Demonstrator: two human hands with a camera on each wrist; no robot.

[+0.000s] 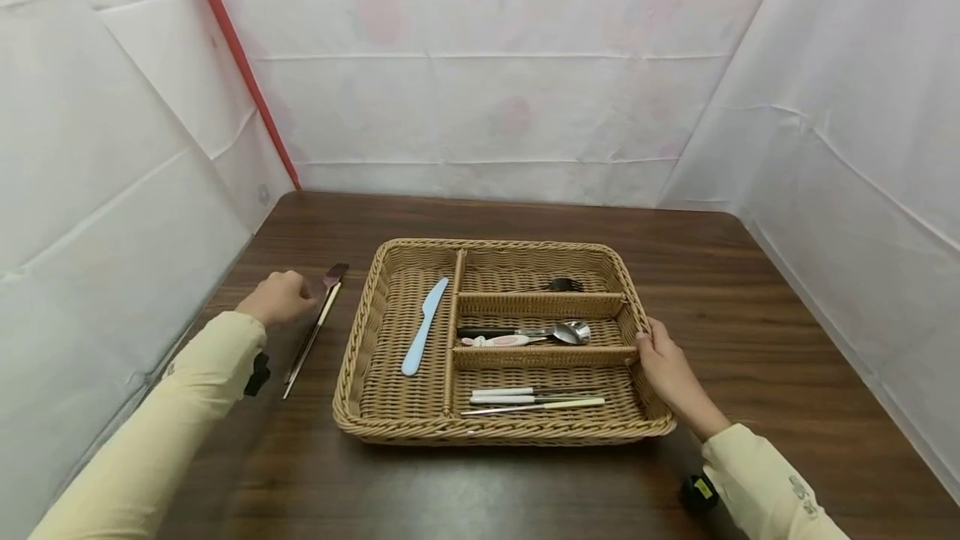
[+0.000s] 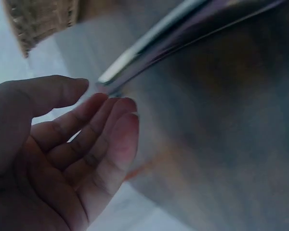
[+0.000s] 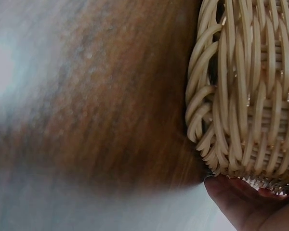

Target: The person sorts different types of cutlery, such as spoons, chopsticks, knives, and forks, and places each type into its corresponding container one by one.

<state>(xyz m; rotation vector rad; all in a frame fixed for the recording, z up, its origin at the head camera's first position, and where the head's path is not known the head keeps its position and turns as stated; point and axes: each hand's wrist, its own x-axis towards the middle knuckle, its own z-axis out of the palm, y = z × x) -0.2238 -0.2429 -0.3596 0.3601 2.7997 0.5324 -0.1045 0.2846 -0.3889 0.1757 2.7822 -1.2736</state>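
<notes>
My left hand [image 1: 281, 298] is beside a fork [image 1: 336, 275] and a slim stick-like utensil with a cream handle [image 1: 327, 303], which lie together on the table left of the basket. In the left wrist view its fingers are loosely bent, the thumb apart from them, and the utensils' ends appear just past the fingertips. My right hand [image 1: 667, 361] grips the right rim of a woven cutlery basket [image 1: 517, 245]. The right wrist view shows the thumb against the wickerwork [image 3: 250, 96]; the other fingers are partly hidden.
A light blue knife [image 1: 425, 327] lies in the basket's left compartment. Right compartments hold a dark fork [image 1: 564, 285], spoons [image 1: 573, 333] and slim utensils with pale handles [image 1: 501, 399]. White patterned sheets [image 1: 480, 107] surround the brown wooden table [image 1: 750, 357].
</notes>
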